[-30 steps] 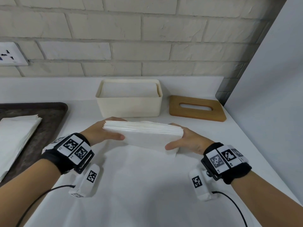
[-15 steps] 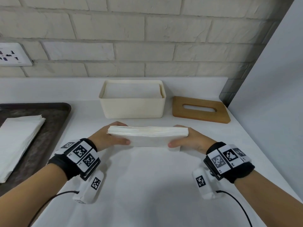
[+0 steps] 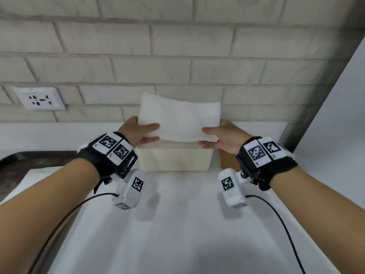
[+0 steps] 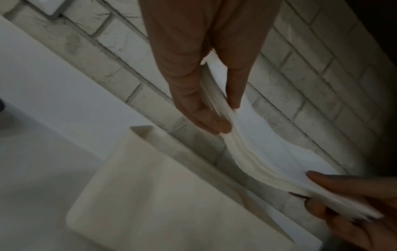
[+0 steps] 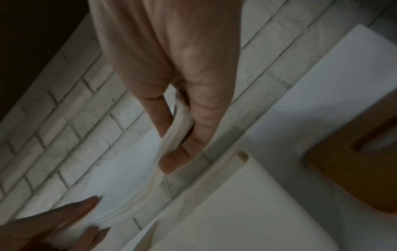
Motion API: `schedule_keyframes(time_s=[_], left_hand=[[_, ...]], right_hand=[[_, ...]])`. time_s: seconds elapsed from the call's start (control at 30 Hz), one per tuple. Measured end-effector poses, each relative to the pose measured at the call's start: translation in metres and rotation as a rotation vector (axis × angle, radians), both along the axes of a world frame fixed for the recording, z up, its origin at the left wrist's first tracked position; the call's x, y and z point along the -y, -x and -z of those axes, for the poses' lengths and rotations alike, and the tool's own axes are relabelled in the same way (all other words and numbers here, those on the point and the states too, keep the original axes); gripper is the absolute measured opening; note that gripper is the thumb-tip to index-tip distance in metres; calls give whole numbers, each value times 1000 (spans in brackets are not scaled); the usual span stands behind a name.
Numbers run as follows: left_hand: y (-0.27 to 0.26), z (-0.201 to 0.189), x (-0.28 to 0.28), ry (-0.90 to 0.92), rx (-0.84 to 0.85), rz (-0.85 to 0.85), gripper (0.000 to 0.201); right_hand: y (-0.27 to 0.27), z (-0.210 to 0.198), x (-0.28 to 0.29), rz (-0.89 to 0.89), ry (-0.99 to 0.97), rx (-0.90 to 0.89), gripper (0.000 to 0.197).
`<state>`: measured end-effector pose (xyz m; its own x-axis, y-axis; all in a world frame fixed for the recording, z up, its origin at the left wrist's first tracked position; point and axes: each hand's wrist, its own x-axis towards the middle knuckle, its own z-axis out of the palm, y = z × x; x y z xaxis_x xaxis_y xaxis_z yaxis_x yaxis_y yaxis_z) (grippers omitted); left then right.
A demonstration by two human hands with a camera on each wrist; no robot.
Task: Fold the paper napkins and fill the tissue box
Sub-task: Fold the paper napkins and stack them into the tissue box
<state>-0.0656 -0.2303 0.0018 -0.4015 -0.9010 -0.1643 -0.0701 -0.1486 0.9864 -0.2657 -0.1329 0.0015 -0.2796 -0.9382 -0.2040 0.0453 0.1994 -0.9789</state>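
Napkins (image 3: 178, 119), pinched endwise by left hand (image 3: 138, 133) and right hand (image 3: 223, 138), hang level above the box (image 3: 173, 161), long axes aligned.

The napkin stack (image 3: 178, 119) is soft matt paper (slightly textured) – the tissue box (image 3: 173, 160) smooth matt plastic, the lid (image 5: 352, 171) at 3 o'clock smooth wood.

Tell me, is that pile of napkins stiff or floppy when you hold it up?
Probably floppy: the napkin stack sags in the middle between the left hand and right hand. Likely light, since thumbs and fingers pinching its ends seem enough. Loose layers might slip apart.
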Motion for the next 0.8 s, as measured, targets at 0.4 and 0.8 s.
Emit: schedule_keyframes(time_s=[0.4, 0.8], left_hand=[[2, 27, 47, 134, 639, 4, 45], [14, 40, 25, 744, 1245, 486, 47]], right_hand=[[-2, 36, 51, 37, -288, -830, 68], [-12, 47, 48, -314, -286, -1160, 41]])
